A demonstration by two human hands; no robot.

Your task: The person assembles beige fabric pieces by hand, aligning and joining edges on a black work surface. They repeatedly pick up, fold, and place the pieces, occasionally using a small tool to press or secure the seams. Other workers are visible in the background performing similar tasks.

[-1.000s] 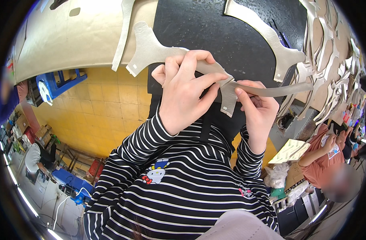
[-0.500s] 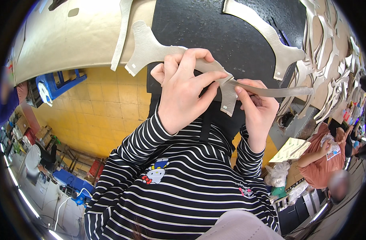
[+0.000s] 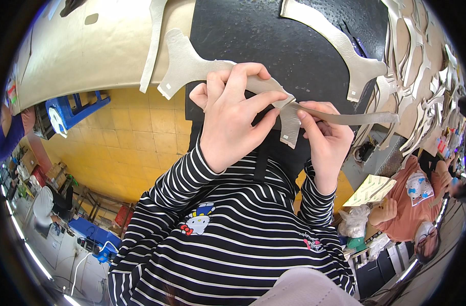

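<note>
My left hand (image 3: 233, 115) grips a pale grey leather-like cut piece (image 3: 184, 61), pinching its edge between thumb and index finger. This piece curves under my fingers, with one forked end out to the left and a tab (image 3: 290, 130) hanging down between my hands. In my right hand (image 3: 325, 135) is a narrow taupe strip (image 3: 368, 119), held between thumb and fingers, its free end sticking out to the right. The strip meets the cut piece at the pinch of my left hand; whether they are joined there I cannot tell.
Beneath my hands is a black work surface (image 3: 233, 33). Another curved grey piece (image 3: 335, 41) lies on it at the far right, near dark tweezers-like tools (image 3: 353, 38). Many cut pieces (image 3: 414, 66) pile up at right. A blue stool (image 3: 77, 112) stands left; a co-worker (image 3: 406, 204) sits right.
My hands and the pieces in them have shifted very slightly left, with the grips unchanged. The co-worker at the right has moved an arm and changed posture.
</note>
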